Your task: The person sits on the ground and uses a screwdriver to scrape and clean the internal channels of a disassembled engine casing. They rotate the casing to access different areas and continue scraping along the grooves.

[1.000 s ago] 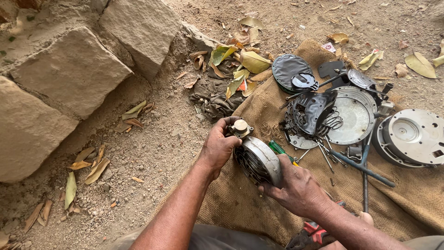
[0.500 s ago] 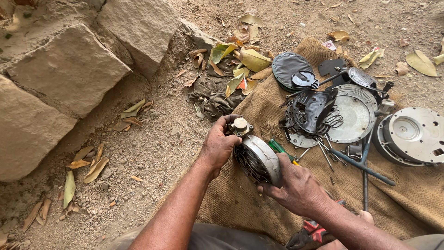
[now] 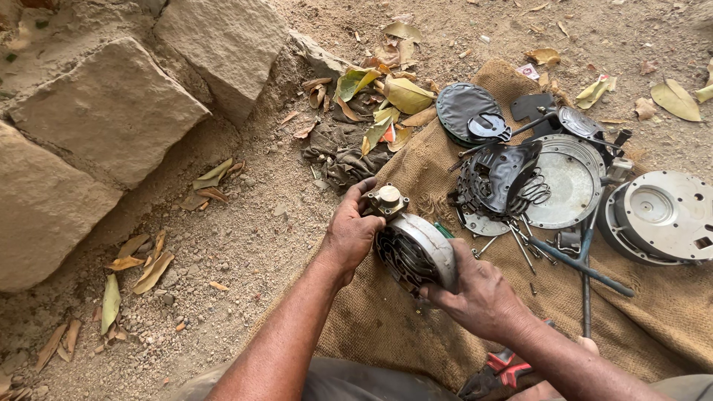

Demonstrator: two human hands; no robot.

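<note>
Both hands are working on one part over a burlap sack (image 3: 416, 327) that is lying spread on sandy ground (image 3: 245, 245). The left hand (image 3: 350, 232) is gripping the near-left side of a round metal housing (image 3: 416, 251), its fingers (image 3: 362, 194) curling up around a small brass-coloured fitting (image 3: 388, 199) at the housing's top; thumb position is hidden behind the palm. The right hand (image 3: 479, 297) is clamping the housing's lower right rim, fingers pressed together against the pale curved edge. The housing is standing tilted on edge, touching the sack, its dark ribbed inside facing the left hand.

Just right of the hands, loose long bolts (image 3: 512, 241) are lying scattered on the sack. Beyond them a dark slotted casting (image 3: 494, 178) is leaning against a flat silvery disc (image 3: 566, 182). A dark long-handled tool (image 3: 579, 263) is lying across the cloth near the disc. Further right, a large round grey cover (image 3: 661, 215) is sitting at the sack's edge. At the sack's far end a dark domed lid (image 3: 462, 108) is resting, near yellow-green dry leaves (image 3: 394, 93) and a crumpled dirty rag (image 3: 342, 152) on the ground. Big rough stone blocks (image 3: 111, 111) are filling the left side. Red-handled pliers (image 3: 505, 367) are showing near the bottom edge, partly hidden by the right forearm.
</note>
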